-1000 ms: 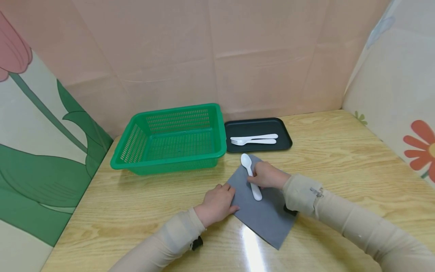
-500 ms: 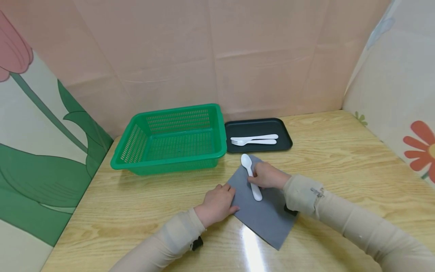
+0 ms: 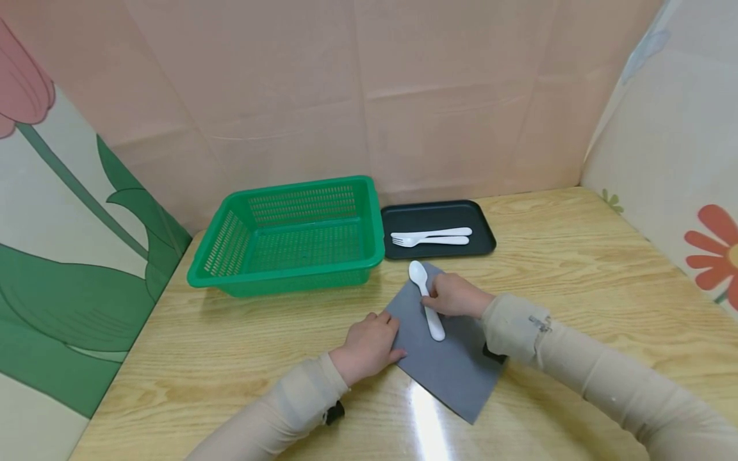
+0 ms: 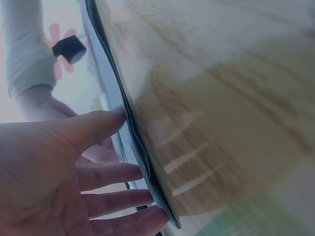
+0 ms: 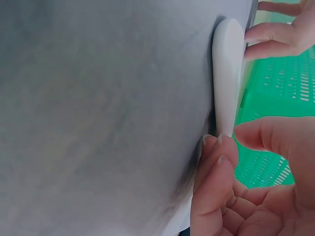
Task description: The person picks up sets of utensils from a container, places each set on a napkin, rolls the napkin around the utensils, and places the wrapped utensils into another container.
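A white spoon lies slantwise on a folded grey cloth, its bowl towards the far corner. My right hand pinches the middle of the spoon's handle between thumb and curled fingers; in the right wrist view the handle end sticks out beyond the fingertips. At the cloth's left edge rests my left hand. Its fairly straight thumb and fingers touch the thin layered edge of the cloth in the left wrist view.
Behind the hands, a green plastic basket stands at the left on the wooden table. Beside it a black tray holds a white knife and a white fork. A pink sheet hangs behind the table.
My right hand and wrist have shifted very slightly at the spoon. The spoon, the cloth and my left hand stay where they were.
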### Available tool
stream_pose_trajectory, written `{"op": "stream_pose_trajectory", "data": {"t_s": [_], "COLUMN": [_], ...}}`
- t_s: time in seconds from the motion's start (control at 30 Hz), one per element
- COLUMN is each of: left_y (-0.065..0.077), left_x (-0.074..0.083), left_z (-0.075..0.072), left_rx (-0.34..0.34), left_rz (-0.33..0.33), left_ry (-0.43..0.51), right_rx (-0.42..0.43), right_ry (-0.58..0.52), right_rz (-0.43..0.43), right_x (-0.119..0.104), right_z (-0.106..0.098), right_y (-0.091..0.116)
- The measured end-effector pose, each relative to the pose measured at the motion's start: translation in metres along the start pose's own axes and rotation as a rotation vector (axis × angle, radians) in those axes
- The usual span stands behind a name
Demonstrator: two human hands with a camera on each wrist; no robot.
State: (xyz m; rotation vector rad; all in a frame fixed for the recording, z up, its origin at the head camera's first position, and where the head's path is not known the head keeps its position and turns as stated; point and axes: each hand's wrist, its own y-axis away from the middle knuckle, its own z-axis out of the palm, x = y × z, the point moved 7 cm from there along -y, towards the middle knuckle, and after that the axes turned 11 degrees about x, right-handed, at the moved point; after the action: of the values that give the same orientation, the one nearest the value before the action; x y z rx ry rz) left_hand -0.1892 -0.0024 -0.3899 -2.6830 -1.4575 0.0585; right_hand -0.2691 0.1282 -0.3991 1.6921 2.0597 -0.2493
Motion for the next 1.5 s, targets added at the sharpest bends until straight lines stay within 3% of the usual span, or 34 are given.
{"op": "stream_pose_trajectory", "data": {"t_s": [0.77,1.33,1.37,1.5], "left_y": [-0.001,0.001,0.0,0.0], "left_x": [-0.001,0.0,-0.002,-0.001], "left_z": [0.002,-0.003,0.003,0.002], "left_rx": [-0.001,0.007,0.027,0.036], "left_rz": [0.003,0.005,0.016,0.018], "left_ry": [0.003,0.006,0.004,0.008], "right_rx": [0.013,0.076,0.081,0.107], "right_ry": [0.032,0.036,0.037,0.046], "right_rz": [-0.019,-0.044,-0.045,-0.046], "right_x": [0.0,0.006,0.006,0.007], "right_z": [-0.008,-0.018,-0.019,-0.022], "right_y": [-0.002,-0.009,-0.009,-0.01]}}
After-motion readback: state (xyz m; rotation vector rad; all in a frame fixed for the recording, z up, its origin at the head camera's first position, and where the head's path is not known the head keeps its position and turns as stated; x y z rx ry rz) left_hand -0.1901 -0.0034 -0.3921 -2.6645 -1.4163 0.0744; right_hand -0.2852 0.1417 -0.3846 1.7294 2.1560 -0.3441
